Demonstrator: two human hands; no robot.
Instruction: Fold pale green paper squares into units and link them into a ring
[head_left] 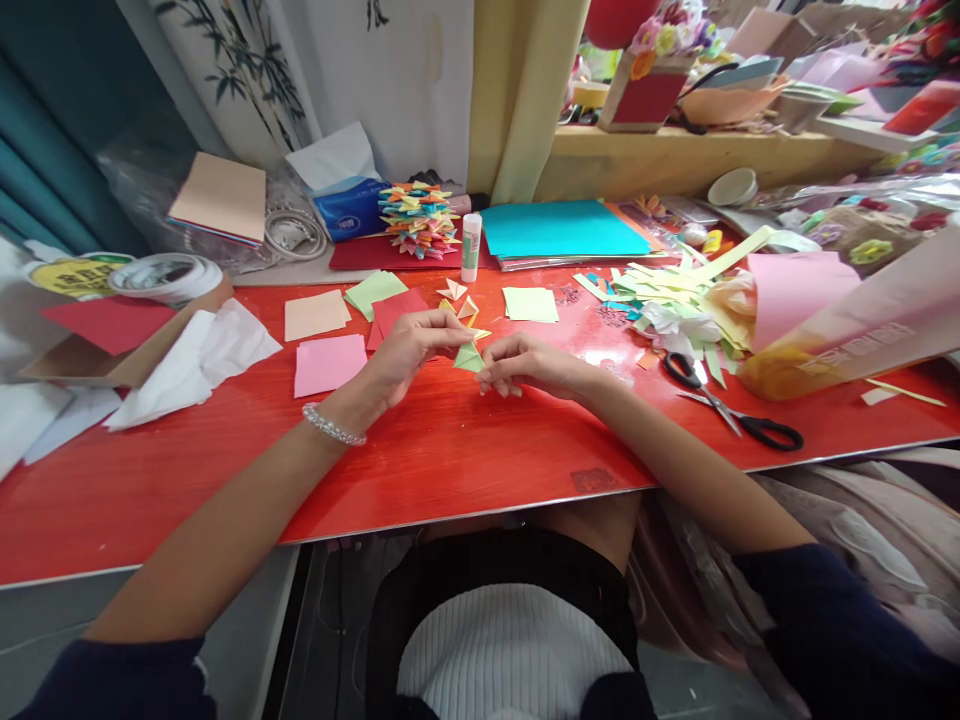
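Left fingers [439,320], right fingers [511,345], both pinched closed on green paper [469,358] (folded small), above red table [465,455]

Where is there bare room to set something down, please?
The red tabletop has bare patches between the left forearm, right forearm and its front edge, and between the left forearm and crumpled white paper. It is crowded at right, around the black-handled scissors and pale-green paper strips.

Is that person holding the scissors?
No, the scissors lie on the red table, while the left hand and right hand hold a small folded green paper.
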